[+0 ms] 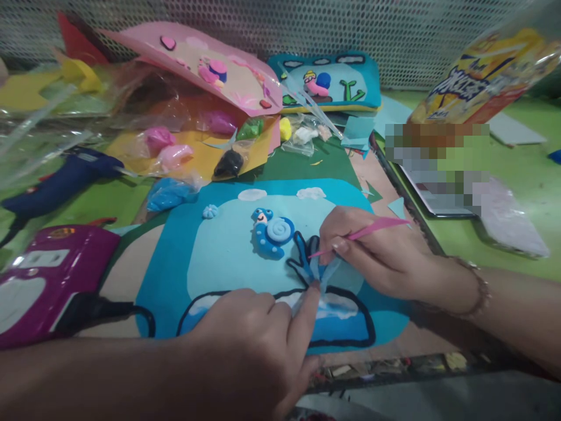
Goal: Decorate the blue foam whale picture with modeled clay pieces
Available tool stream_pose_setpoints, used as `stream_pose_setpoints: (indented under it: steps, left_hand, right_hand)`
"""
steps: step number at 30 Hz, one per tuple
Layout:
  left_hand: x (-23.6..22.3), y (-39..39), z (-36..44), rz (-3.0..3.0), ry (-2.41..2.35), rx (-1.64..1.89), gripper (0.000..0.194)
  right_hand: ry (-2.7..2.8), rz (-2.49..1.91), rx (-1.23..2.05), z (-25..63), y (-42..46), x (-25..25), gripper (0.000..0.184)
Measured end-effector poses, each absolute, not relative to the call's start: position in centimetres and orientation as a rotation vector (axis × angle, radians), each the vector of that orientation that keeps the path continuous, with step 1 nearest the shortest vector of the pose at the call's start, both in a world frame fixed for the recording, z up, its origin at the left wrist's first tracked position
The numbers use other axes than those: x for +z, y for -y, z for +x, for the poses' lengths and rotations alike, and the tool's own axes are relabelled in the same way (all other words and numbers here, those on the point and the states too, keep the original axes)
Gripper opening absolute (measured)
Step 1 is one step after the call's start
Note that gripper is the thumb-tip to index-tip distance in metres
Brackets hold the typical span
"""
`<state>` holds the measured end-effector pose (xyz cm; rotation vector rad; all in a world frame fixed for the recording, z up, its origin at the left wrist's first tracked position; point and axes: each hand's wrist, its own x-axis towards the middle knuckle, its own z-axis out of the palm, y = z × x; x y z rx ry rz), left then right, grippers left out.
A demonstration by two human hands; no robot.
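My right hand [372, 254] clamped on pink modelling tool [382, 225]; left hand [252, 345] unclenched, index on clay plant [314, 269], near bench's [521, 202] front edge. Tool slip could gouge soft leaves.

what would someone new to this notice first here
Probably the blue clay snail with its spiral shell, at the middle of the light-blue card. Next, the right hand holding a pink tool over the plant shape beside it, then the pink snail picture standing out behind.
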<state>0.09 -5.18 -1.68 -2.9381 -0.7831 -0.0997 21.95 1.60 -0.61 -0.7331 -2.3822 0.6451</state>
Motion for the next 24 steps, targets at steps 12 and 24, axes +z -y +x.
stream_pose_setpoints:
  steps: [12, 24]
  left_hand:
    - [-1.44, 5.26, 0.33, -2.903, 0.777, -0.051, 0.051]
    - [-1.75, 5.27, 0.19, -2.909, 0.783, -0.147, 0.047]
  right_hand:
    - [2.41, -0.644, 0.733, 22.05, -1.69, -0.58, 0.018]
    - [2.552, -0.497, 0.553, 22.33, -1.16, -0.3, 0.01]
